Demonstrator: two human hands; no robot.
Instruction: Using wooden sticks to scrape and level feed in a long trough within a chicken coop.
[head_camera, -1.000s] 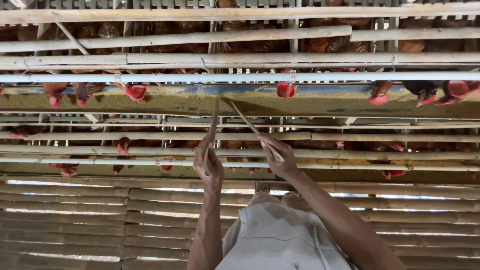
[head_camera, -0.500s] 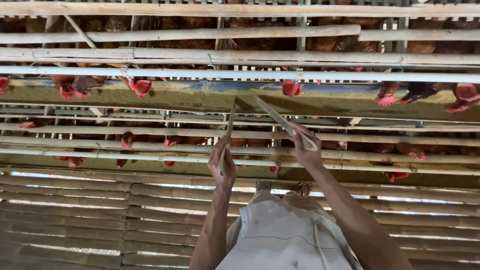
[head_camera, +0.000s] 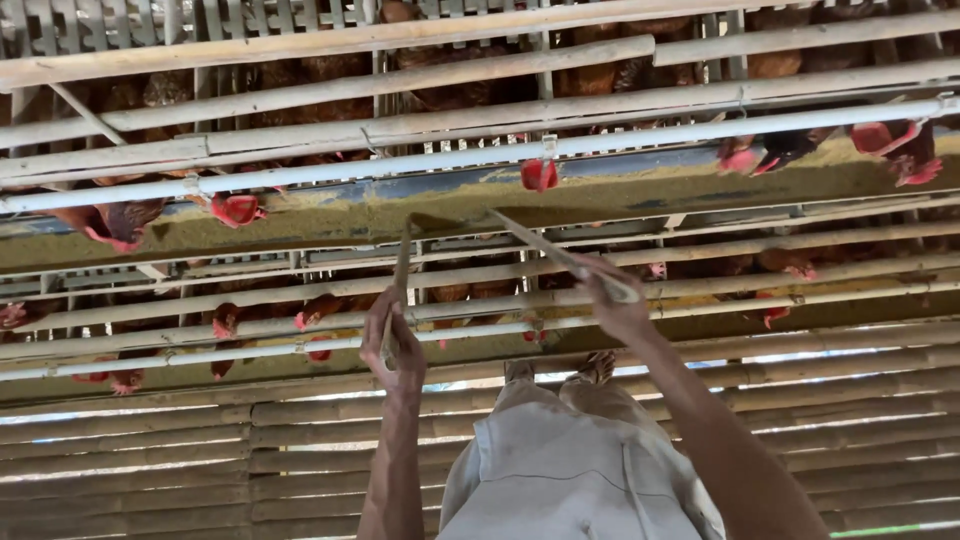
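My left hand (head_camera: 395, 345) grips a thin flat stick (head_camera: 402, 270) that points up into a long feed trough (head_camera: 300, 218) filled with yellowish feed. A second flat stick (head_camera: 550, 250) is held in my right hand (head_camera: 615, 305) and slants left toward the same spot. The two stick tips come close together in the feed near the trough's middle. Brown hens with red combs (head_camera: 235, 210) lean out of the cage row over the trough.
A white pipe (head_camera: 450, 158) runs along above the trough. A second row of caged hens (head_camera: 320, 310) lies lower down, behind more bamboo rails. Bamboo slat flooring (head_camera: 150, 460) spreads underfoot, and my feet (head_camera: 560, 368) and grey shorts show between my arms.
Both hands with their sticks have shifted to the right along the trough. The stick tips have come closer together in the feed.
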